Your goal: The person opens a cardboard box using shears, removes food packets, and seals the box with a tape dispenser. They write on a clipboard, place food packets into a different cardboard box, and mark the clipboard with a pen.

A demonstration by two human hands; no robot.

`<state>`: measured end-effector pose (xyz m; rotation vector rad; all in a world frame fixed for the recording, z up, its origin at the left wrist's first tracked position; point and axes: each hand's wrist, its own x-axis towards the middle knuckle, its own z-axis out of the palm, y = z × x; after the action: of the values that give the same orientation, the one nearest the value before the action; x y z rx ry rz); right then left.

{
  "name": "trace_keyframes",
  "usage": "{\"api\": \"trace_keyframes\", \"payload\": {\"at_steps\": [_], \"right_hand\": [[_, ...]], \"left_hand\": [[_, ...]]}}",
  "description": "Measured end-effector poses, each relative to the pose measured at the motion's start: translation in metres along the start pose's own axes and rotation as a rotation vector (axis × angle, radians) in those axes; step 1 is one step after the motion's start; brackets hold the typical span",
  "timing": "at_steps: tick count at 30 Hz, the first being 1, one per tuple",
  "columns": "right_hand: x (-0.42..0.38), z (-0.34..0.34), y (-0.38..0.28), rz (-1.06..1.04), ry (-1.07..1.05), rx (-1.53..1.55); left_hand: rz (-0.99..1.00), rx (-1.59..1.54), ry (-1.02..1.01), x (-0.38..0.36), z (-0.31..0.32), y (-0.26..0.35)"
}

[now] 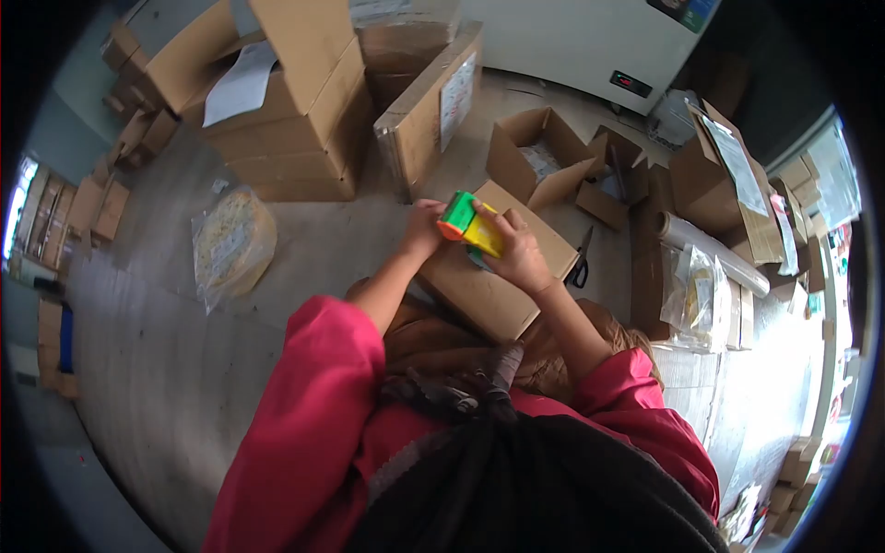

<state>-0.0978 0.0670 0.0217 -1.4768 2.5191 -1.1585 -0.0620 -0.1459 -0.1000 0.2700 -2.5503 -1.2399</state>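
Note:
A small green, yellow and orange object (472, 224) is held between my hands, above a closed brown cardboard box (489, 290) in front of my lap. My right hand (519, 253) wraps round its yellow part from the right. At its green and orange end is my left hand (424, 229), with the fingers closed; whether they grip the object or something small beside it cannot be made out. Dark-handled scissors (581, 263) lie on the floor just right of the box.
A plastic-wrapped round bundle (235, 241) lies on the floor to the left. Large cartons (277, 138) stand behind it, beside a flat upright box (429, 115). Open boxes (535, 157) are ahead. At right are a clear film roll (714, 251) and a bagged item (696, 300).

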Motion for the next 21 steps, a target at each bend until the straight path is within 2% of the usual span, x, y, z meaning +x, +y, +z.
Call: {"api": "trace_keyframes", "payload": {"at_steps": [1, 2, 4, 12, 15, 17, 21], "right_hand": [[-0.001, 0.000, 0.001, 0.014, 0.025, -0.006], [-0.002, 0.000, 0.002, 0.024, 0.030, 0.001], [-0.007, -0.001, 0.001, 0.036, 0.025, 0.006], [-0.008, -0.001, -0.001, 0.051, 0.048, 0.010], [-0.013, -0.002, 0.000, 0.047, 0.073, 0.025], [-0.015, -0.001, 0.001, 0.034, 0.088, 0.034], [-0.021, -0.003, 0.003, 0.032, 0.106, 0.058]], "left_hand": [[0.085, -0.351, 0.174, 0.006, -0.007, 0.007], [0.102, -0.348, 0.146, 0.006, -0.014, 0.013], [-0.568, -0.899, 0.058, -0.015, -0.044, 0.073], [-0.537, -0.878, -0.132, -0.011, -0.056, 0.083], [-0.599, -0.922, -0.165, -0.011, -0.060, 0.092], [-0.562, -0.972, -0.263, -0.013, -0.062, 0.095], [-0.608, -1.048, -0.188, -0.012, -0.054, 0.098]]}}
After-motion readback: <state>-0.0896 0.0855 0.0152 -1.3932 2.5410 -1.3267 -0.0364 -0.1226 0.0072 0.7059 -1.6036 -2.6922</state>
